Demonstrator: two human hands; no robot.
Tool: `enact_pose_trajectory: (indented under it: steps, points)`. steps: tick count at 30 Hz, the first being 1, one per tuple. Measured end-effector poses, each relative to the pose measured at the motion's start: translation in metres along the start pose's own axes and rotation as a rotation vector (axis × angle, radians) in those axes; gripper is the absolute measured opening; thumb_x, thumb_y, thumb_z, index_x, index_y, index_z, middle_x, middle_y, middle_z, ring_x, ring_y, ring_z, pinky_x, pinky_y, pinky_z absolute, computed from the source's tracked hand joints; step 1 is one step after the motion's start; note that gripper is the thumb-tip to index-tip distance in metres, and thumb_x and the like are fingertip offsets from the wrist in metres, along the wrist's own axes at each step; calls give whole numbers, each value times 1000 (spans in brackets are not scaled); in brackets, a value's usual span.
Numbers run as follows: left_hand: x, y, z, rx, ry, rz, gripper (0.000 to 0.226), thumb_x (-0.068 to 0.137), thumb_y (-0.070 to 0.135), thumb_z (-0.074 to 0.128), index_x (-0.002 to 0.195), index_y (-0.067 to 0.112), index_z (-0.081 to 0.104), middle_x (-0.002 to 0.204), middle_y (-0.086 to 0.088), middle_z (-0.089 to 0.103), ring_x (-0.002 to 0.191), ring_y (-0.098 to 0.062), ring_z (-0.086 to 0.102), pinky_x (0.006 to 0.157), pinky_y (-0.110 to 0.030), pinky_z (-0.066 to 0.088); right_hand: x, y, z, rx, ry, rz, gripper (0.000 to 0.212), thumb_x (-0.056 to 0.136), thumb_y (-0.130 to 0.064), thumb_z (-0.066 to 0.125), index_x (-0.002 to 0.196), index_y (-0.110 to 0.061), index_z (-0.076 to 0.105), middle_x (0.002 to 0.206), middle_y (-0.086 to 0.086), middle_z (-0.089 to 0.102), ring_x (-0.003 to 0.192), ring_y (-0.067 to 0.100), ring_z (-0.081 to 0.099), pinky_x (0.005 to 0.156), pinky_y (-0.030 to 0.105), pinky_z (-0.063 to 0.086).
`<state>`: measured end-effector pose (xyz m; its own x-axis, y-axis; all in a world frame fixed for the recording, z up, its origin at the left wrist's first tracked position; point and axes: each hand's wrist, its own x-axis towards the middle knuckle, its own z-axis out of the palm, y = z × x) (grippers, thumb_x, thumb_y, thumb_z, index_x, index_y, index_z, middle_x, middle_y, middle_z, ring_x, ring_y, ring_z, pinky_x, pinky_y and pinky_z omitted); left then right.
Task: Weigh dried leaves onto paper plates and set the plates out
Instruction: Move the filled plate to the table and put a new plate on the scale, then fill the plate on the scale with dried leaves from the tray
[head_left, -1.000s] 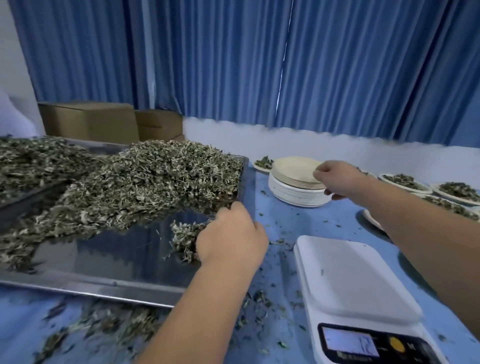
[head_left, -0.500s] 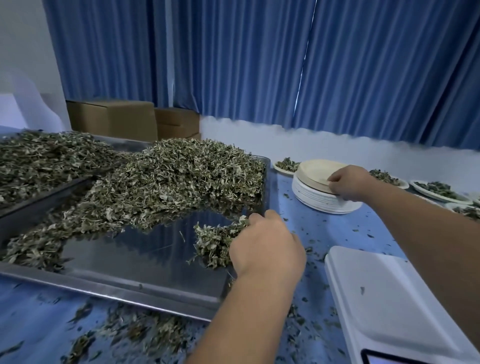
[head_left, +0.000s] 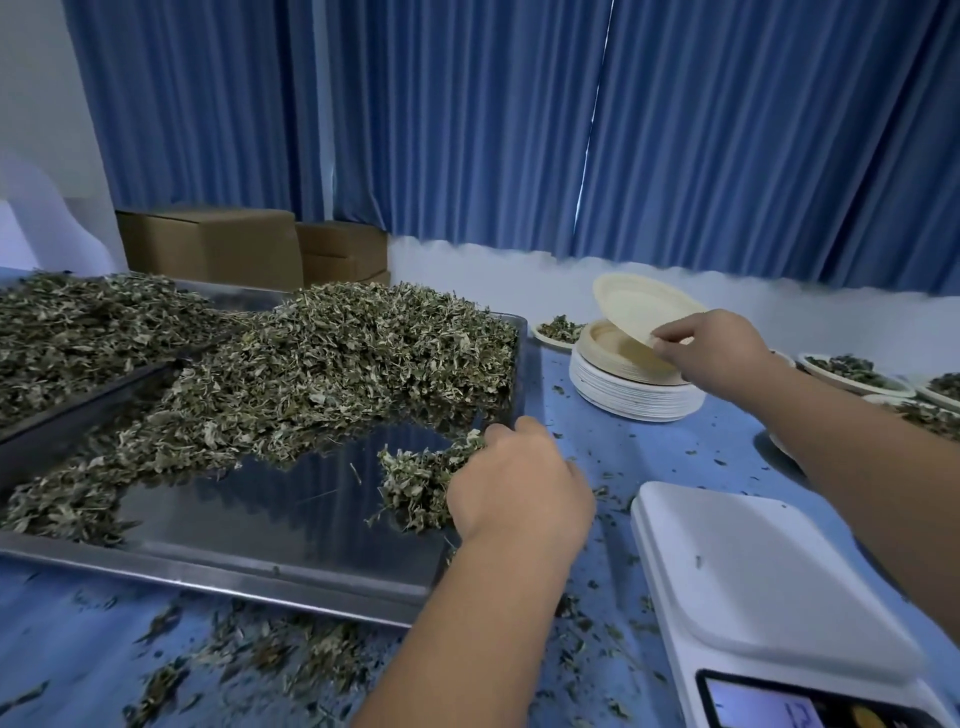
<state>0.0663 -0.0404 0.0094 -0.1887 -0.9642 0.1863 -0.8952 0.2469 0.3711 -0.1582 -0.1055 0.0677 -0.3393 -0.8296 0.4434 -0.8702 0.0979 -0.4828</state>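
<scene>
At the tray's right edge, a clump of dried leaves (head_left: 415, 483) lies under the left hand (head_left: 519, 483), whose fingers curl down into it and grip it; we see only the back of the hand. The main heap of leaves (head_left: 337, 364) spreads across the far half of the steel tray (head_left: 260, 577), well apart from the right hand (head_left: 717, 353). That hand reaches over the stack of paper plates (head_left: 634, 395) and pinches the near rim of the top plate (head_left: 639, 306) between thumb and fingers. The plate is tilted, its far rim raised and its hollow side facing us. It holds nothing.

A white scale (head_left: 753, 571) sits near the right forearm, its platform bare except for a few leaf specks and its display lit. Filled plates (head_left: 852, 369) line the blue table (head_left: 649, 447) at far right, and another plate of leaves (head_left: 558, 330) sits just behind the stack. A second tray of leaves (head_left: 78, 332) sits at left.
</scene>
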Motion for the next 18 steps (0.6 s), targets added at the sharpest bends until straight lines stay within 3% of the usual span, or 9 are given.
enact_pose_trajectory:
  steps: [2, 4, 8, 13, 18]
  points:
    - [0, -1, 0, 3, 7, -1, 36, 97, 39, 40, 122, 14, 44, 120, -9, 49, 84, -26, 52, 61, -33, 38, -19, 1, -5, 23, -16, -21, 12, 92, -22, 61, 95, -23, 73, 93, -9, 65, 65, 8, 54, 54, 21, 36]
    - [1, -2, -1, 0, 17, -1, 36, 96, 39, 41, 122, 14, 45, 119, -8, 50, 82, -26, 50, 62, -33, 37, -45, 5, -12, 64, -19, -40, 10, 92, -24, 63, 96, -28, 71, 92, -15, 63, 65, 2, 53, 49, 14, 35]
    - [0, -2, -1, 0, 28, 2, 38, 96, 39, 41, 126, 16, 47, 122, -8, 51, 88, -28, 56, 65, -35, 41, -99, 9, -35, 140, -70, -121, 16, 91, -17, 65, 104, -19, 74, 88, -17, 62, 62, -7, 54, 57, 5, 38]
    - [-3, -1, -2, -15, 16, 4, 42, 97, 41, 42, 131, 18, 47, 125, -8, 51, 96, -29, 58, 72, -38, 48, -158, 18, -71, 208, -197, -166, 17, 89, -13, 66, 99, -25, 74, 89, -18, 66, 72, -2, 58, 65, 12, 42]
    - [-7, -1, -1, -27, 45, 24, 38, 97, 40, 41, 127, 18, 50, 117, -6, 55, 86, -27, 57, 67, -35, 46, -185, 34, -101, 194, -332, -154, 26, 87, -14, 67, 93, -38, 74, 94, -22, 67, 80, -1, 60, 69, 13, 44]
